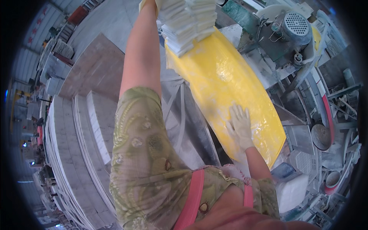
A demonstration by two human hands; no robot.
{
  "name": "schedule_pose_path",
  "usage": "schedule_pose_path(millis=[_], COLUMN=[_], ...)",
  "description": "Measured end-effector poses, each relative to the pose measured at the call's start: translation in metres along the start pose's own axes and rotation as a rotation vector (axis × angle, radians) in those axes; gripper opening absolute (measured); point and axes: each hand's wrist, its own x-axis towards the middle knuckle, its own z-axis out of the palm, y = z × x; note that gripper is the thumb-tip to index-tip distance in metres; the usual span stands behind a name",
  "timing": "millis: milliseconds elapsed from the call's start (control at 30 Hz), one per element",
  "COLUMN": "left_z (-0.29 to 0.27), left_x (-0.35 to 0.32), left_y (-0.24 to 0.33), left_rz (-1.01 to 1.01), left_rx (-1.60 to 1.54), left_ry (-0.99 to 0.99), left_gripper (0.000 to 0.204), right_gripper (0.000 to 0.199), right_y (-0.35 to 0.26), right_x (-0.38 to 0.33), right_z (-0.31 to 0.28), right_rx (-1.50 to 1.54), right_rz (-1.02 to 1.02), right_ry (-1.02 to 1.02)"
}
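My right hand (240, 126), in a pale thin glove, lies flat on a wet, shiny yellow sheet (226, 73) with its fingers stretched out and nothing in its grip. The sheet covers a long, sloping surface in front of me. At its far end rises a stack of thin white slabs (178, 27), in two uneven columns. My left arm reaches far forward to the left side of this stack. Only a bit of my gloved left hand (154, 3) shows at the top edge; its fingers are out of sight.
Large grey boards (82, 134) lean in layers on my left, with a brownish panel (96, 67) behind them. On the right stands a dusty machine with a round-grilled motor (297, 25). A shallow round pan (321, 137) and a white block (293, 191) are nearer.
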Motion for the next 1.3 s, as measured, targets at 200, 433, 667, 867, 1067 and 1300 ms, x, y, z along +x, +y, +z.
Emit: schedule_pose_path(millis=[200, 433, 667, 867, 1067, 1300], left_z=[-0.024, -0.009, -0.056, -0.111, -0.070, -0.001], left_x=[-0.013, -0.280, -0.634, -0.712, -0.754, -0.767], left_y=[0.018, -0.014, 0.008, 0.039, 0.136, 0.267], left_rz=[0.178, -0.049, -0.451, -0.686, -0.791, -0.796], left_rx=[0.020, -0.280, -0.539, -0.284, -0.359, -0.379], left_ry=[0.028, -0.198, -0.697, -0.644, -0.247, -0.604], left_gripper=[0.049, 0.045, 0.033, 0.023, 0.021, 0.031], right_gripper=[0.059, 0.058, 0.058, 0.060, 0.046, 0.038], right_y=[0.001, 0.000, 0.013, 0.028, 0.114, 0.294], right_x=[-0.005, -0.006, -0.023, -0.007, -0.081, -0.247], right_z=[0.001, 0.006, 0.015, -0.010, -0.075, -0.131], right_rx=[0.002, -0.067, 0.040, 0.413, 1.159, 0.946], right_rz=[-0.032, -0.027, -0.095, 0.003, -0.194, 0.361], right_ry=[0.041, 0.031, 0.207, 0.014, 0.367, 0.550])
